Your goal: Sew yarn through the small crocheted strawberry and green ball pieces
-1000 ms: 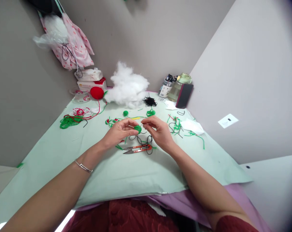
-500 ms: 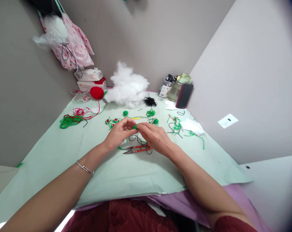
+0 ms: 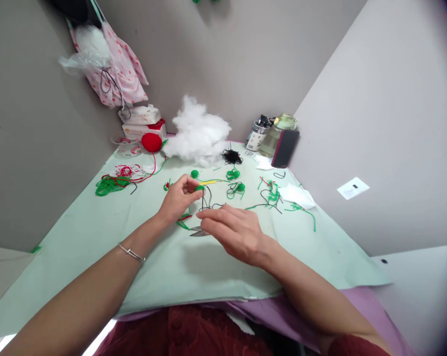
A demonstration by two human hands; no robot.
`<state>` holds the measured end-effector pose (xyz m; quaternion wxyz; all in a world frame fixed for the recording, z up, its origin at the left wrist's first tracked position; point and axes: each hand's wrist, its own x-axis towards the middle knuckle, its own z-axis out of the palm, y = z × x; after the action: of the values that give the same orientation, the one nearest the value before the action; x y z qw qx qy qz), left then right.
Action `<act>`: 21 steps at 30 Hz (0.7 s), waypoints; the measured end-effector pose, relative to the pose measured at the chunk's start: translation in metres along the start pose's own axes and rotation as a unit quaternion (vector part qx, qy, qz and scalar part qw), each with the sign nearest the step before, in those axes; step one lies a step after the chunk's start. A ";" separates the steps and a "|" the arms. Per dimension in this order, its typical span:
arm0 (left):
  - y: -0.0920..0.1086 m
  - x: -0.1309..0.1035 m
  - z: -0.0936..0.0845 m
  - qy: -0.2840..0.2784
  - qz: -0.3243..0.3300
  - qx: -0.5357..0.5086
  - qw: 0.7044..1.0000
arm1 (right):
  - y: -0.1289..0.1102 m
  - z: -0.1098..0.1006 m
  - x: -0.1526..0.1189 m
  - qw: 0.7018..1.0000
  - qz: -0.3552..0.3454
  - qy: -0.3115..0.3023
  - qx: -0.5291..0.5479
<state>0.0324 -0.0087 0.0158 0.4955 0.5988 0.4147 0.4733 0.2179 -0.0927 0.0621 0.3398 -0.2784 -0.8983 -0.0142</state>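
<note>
My left hand (image 3: 176,201) is closed in a pinch on a small green yarn piece (image 3: 200,188), mostly hidden by the fingers. From that piece black yarn (image 3: 203,199) runs down to the fingertips of my right hand (image 3: 235,230), which are pressed together on it. Whether a needle is in those fingers is hidden. Under my right hand lie thread snips (image 3: 198,232); only the blades show. Green and red yarn ends (image 3: 183,222) rest just left of the blades. A yellow strip (image 3: 207,183) lies right behind the green piece.
Behind my hands are white stuffing (image 3: 197,131), a black yarn tangle (image 3: 232,156) and small green balls (image 3: 194,174). A red yarn ball (image 3: 151,142) and green yarn (image 3: 110,185) lie left. Right are yarn scraps (image 3: 271,192), a phone (image 3: 285,149) and a bottle (image 3: 273,141).
My right hand has moved away from my left, down and toward me, drawing black yarn between them. It now covers the snips' orange handles. The camera view has shifted slightly.
</note>
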 end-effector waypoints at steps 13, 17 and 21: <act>-0.003 0.039 -0.101 0.421 0.073 -0.013 0.904 | 0.121 -0.120 -0.047 0.797 0.278 0.469 0.260; 0.000 0.037 -0.093 0.416 0.094 -0.050 0.903 | 0.142 -0.120 -0.059 0.812 0.283 0.457 0.226; 0.007 0.017 -0.043 0.325 0.153 0.003 0.933 | 0.124 -0.074 -0.031 0.818 0.348 0.350 0.296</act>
<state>-0.0056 0.0153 0.0284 0.2534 0.4701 0.4583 0.7105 0.3449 -0.0190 0.0791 0.6794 -0.4349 -0.5232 0.2749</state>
